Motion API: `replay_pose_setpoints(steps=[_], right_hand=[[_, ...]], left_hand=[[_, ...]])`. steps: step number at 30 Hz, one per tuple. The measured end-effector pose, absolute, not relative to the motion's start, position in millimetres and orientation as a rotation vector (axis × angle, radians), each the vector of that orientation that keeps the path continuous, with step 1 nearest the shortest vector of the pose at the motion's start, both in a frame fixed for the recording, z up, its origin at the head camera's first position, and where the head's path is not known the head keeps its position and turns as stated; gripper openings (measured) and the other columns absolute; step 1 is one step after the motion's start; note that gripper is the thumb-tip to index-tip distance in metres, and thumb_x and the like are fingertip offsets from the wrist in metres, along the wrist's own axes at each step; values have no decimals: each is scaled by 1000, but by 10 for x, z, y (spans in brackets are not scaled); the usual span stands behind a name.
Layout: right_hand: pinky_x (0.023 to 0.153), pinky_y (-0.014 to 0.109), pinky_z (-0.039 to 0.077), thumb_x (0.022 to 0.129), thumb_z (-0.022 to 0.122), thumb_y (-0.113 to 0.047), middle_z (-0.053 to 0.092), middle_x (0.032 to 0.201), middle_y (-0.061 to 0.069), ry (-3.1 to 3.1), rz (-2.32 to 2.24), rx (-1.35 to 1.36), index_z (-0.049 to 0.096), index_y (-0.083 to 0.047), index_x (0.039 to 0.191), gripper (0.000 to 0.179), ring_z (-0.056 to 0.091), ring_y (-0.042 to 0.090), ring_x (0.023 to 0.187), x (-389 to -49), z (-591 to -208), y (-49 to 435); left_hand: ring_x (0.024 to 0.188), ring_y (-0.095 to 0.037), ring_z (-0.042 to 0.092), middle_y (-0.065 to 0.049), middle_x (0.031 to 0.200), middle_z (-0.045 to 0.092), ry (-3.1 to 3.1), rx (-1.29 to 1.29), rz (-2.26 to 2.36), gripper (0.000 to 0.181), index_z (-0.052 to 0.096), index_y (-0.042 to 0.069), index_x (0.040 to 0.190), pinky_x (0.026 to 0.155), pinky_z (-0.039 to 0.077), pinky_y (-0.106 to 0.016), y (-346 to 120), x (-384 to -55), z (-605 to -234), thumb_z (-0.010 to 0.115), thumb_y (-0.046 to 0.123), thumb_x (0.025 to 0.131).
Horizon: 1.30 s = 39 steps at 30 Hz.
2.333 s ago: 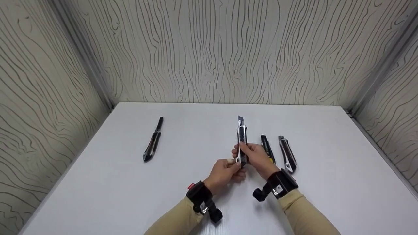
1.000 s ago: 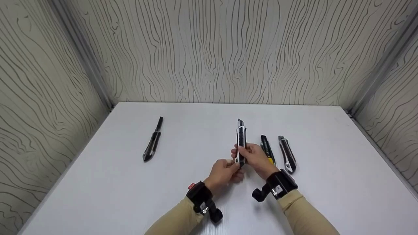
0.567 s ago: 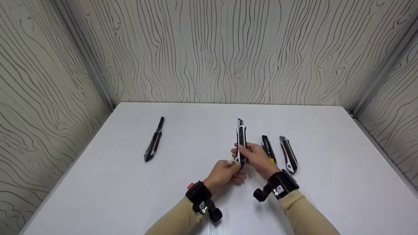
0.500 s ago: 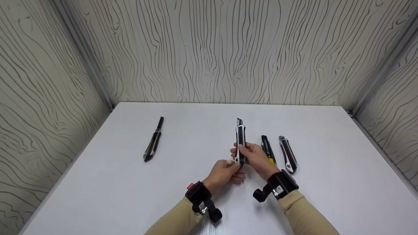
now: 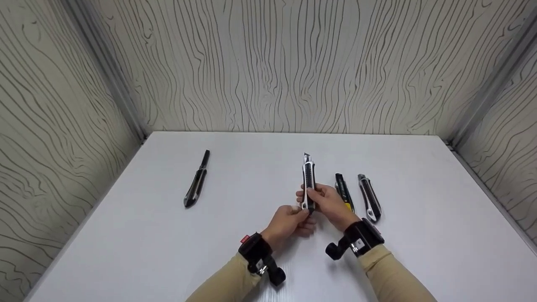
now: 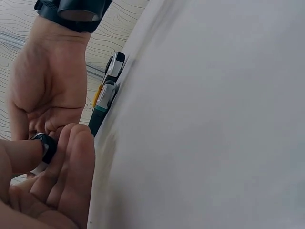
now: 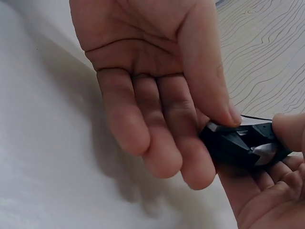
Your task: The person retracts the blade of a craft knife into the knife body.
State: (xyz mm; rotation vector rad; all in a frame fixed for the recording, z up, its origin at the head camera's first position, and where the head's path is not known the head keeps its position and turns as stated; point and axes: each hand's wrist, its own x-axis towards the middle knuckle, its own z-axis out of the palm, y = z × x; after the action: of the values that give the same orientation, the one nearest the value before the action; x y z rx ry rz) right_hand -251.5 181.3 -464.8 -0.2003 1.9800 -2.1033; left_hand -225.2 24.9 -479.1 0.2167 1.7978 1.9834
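And here it is, the silver-and-black snap-off utility knife (image 5: 308, 178), held at the centre of the action, nose pointing to twelve o'clock, a short piece of blade (image 5: 306, 155) showing at the tip. The job looks part-way to me: the knife is in both hands and some blade is out, but it isn't set down. Three others lie out of the hands on the white table (image 5: 159, 251): a dark cutter (image 5: 195, 186) well off at nine o'clock, a black-and-yellow cutter (image 5: 343, 191) and a silver-trimmed cutter (image 5: 370, 199) between three and four.

Now the grip! The right hand (image 5: 331, 204) curls snugly round the handle, thumb along its face. The left hand (image 5: 285, 222) pinches the butt at six o'clock, its other fingers loosely extended.
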Motion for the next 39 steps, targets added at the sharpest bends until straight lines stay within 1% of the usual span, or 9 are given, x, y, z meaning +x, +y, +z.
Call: replay_pose_setpoints(steps=[6, 14, 19, 24, 30, 34, 39], right_hand=[[91, 31, 50, 96, 45, -18, 59, 115, 21, 1963, -2118, -200, 36, 12, 128, 45, 62, 20, 100, -2517, -4658, 1811], [87, 29, 51, 96, 45, -18, 58, 115, 23, 1956, -2115, -256, 36, 14, 126, 45, 63, 18, 97, -2509, -4660, 1811], [86, 29, 52, 96, 45, -15, 58, 115, 25, 1943, -2135, -273, 35, 15, 126, 44, 64, 17, 95, -2523, -4658, 1811], [86, 28, 52, 95, 46, -13, 60, 113, 22, 1948, -2122, -290, 33, 17, 127, 45, 64, 16, 95, -2529, -4661, 1817], [86, 28, 51, 94, 48, -12, 55, 118, 28, 1933, -2120, -298, 32, 16, 127, 46, 63, 16, 95, -2533, -4662, 1819], [86, 28, 51, 94, 48, -12, 54, 119, 28, 1938, -2119, -287, 33, 15, 127, 45, 63, 16, 95, -2527, -4653, 1813], [89, 30, 50, 94, 49, -12, 56, 119, 27, 1944, -2105, -287, 32, 15, 128, 46, 63, 17, 97, -2524, -4641, 1818]], left_hand=[[72, -21, 69, -17, 85, 69, 1776, 191, 1995, 28, 61, -10, 100, 68, 57, -33, 254, -2261, -4803, 51, 14, 92], [63, -15, 66, -14, 77, 69, 1812, 141, 2006, 27, 61, -10, 95, 62, 57, -30, 286, -2266, -4815, 51, 14, 91], [63, -16, 66, -14, 77, 69, 1823, 126, 2015, 25, 62, -9, 93, 61, 57, -30, 284, -2256, -4789, 52, 14, 91], [63, -17, 66, -16, 77, 69, 1822, 130, 2027, 24, 62, -9, 91, 61, 57, -31, 288, -2255, -4787, 53, 13, 90], [64, -19, 67, -16, 78, 69, 1831, 117, 2023, 26, 63, -9, 93, 63, 57, -33, 288, -2265, -4797, 53, 15, 90], [65, -19, 68, -14, 76, 69, 1826, 112, 2025, 25, 63, -8, 93, 63, 57, -33, 286, -2269, -4801, 53, 15, 90], [65, -20, 68, -18, 79, 69, 1828, 132, 2037, 26, 62, -10, 92, 63, 57, -34, 287, -2263, -4806, 53, 15, 90]])
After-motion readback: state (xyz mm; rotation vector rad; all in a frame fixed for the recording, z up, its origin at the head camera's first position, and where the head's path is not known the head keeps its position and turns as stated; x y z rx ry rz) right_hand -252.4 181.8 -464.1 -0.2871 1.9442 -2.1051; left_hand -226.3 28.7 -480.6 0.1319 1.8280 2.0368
